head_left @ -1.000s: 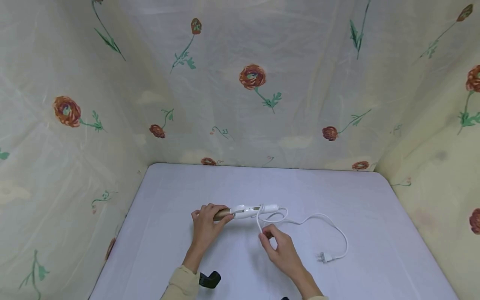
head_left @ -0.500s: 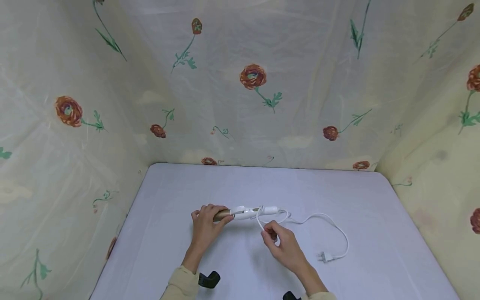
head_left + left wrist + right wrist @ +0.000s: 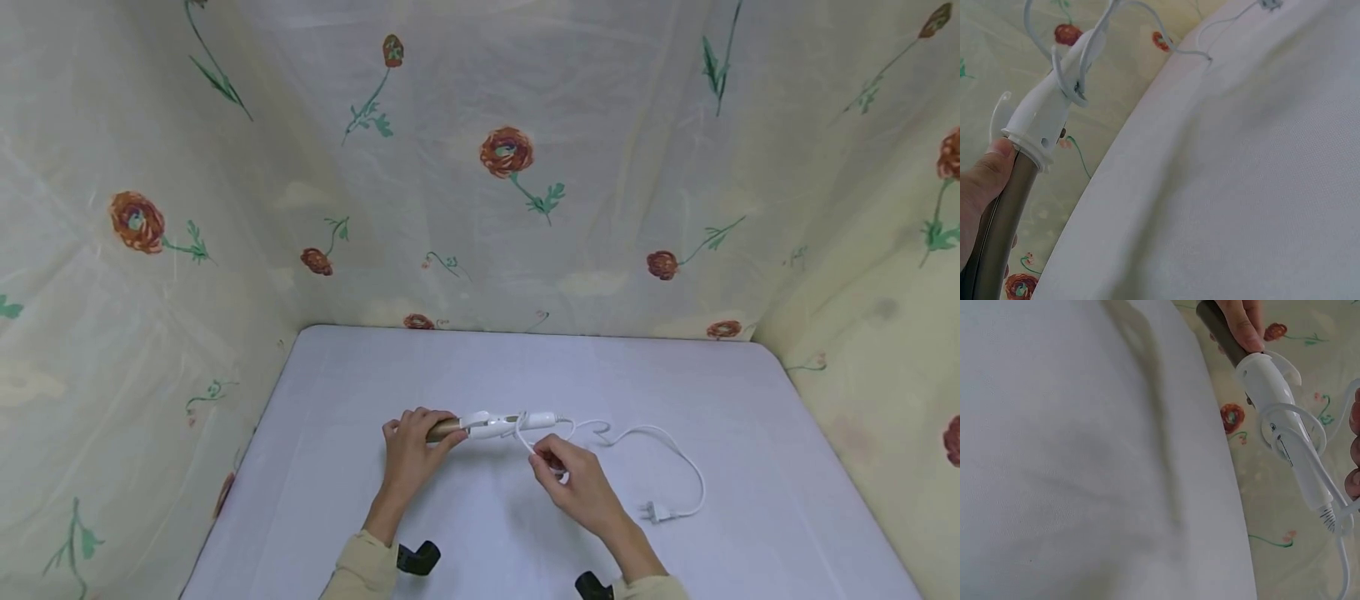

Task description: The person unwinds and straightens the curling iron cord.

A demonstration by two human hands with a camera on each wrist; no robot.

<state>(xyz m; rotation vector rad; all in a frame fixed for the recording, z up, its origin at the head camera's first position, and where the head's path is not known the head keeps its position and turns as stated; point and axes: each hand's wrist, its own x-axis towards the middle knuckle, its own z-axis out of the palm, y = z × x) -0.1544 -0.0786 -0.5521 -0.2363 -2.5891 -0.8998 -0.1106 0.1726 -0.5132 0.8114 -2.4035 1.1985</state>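
A curling iron (image 3: 483,427) with a white handle and bronze barrel is held level above the table. My left hand (image 3: 408,450) grips it by the barrel; in the left wrist view the thumb (image 3: 999,159) presses beside the white collar. The white cord (image 3: 522,439) loops round the handle (image 3: 1272,381). My right hand (image 3: 581,487) pinches a stretch of that cord below and right of the handle. In the right wrist view only the curled fingertips (image 3: 1355,450) show at the right edge. The cord's far end carries a two-pin plug (image 3: 657,513) on the table.
A white-covered table (image 3: 375,367) lies beneath both hands. Floral curtains (image 3: 450,208) close it in at the back and both sides. Black wrist mounts (image 3: 418,558) show near each sleeve.
My right hand has moved a little to the right with the cord. The cord's slack by the handle end has shifted, and the plug has slid slightly right. The left hand stays still.
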